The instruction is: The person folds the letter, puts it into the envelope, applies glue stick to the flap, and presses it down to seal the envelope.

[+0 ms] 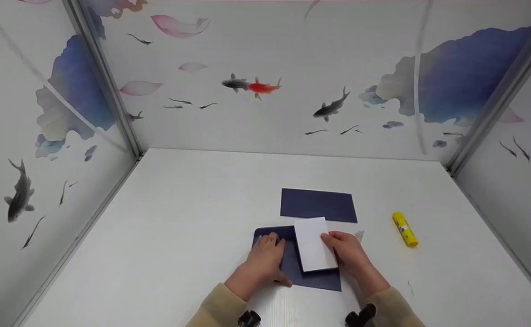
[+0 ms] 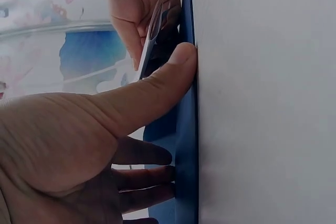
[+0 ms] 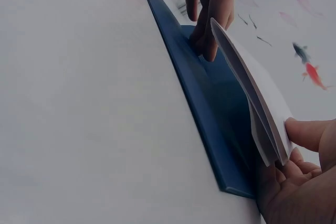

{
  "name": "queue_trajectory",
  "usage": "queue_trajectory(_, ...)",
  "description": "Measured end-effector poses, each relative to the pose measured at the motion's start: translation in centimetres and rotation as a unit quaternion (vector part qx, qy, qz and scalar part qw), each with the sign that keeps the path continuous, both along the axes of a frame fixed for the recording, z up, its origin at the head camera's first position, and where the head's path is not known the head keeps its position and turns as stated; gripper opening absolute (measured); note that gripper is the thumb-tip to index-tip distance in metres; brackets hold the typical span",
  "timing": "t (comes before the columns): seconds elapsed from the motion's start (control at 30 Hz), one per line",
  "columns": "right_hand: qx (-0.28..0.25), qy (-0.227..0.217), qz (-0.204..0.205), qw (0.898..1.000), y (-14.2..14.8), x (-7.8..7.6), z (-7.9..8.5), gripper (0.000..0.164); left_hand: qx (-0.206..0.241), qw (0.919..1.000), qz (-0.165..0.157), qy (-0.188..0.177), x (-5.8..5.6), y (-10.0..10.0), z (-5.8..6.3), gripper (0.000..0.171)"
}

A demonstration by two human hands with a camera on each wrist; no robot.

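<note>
A dark blue card (image 1: 322, 282) lies flat on the table in front of me. My left hand (image 1: 265, 256) rests on its left part, fingers spread and fairly straight, the thumb at the near edge. Above the card's right side, a folded stack of white paper (image 1: 315, 245) is tilted up off it. Its right edge is pinched between thumb and fingers of my right hand (image 1: 349, 252). Several layers (image 3: 257, 103) show at the stack's edge in the right wrist view. The left wrist view shows the left thumb (image 2: 163, 85) touching the card's edge.
Beyond the card lies a second dark blue rectangle (image 1: 318, 205). A yellow glue stick (image 1: 404, 229) lies to the right. A small pale scrap (image 1: 359, 235) sits by the right hand. White panels with painted fish (image 1: 265, 86) enclose the table's back and sides.
</note>
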State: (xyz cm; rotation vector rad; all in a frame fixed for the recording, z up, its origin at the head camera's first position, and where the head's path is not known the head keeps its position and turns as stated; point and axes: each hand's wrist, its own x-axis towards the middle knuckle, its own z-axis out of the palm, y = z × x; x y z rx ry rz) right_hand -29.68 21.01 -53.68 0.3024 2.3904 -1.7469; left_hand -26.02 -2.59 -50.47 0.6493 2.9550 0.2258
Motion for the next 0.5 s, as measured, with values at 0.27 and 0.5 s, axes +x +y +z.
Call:
queue_trajectory(0.27,-0.024,-0.013,-0.001,1.000,-0.1,-0.1,0.2,0.037,0.036,0.9992,-0.001,-0.016,-0.5,-0.1,-0.4,0.108)
queue_trajectory(0.5,-0.065,-0.012,-0.015,0.998,-0.1,-1.0,0.7,0.039,0.026,0.9996,-0.003,-0.012,-0.7,0.2,-0.3,0.108)
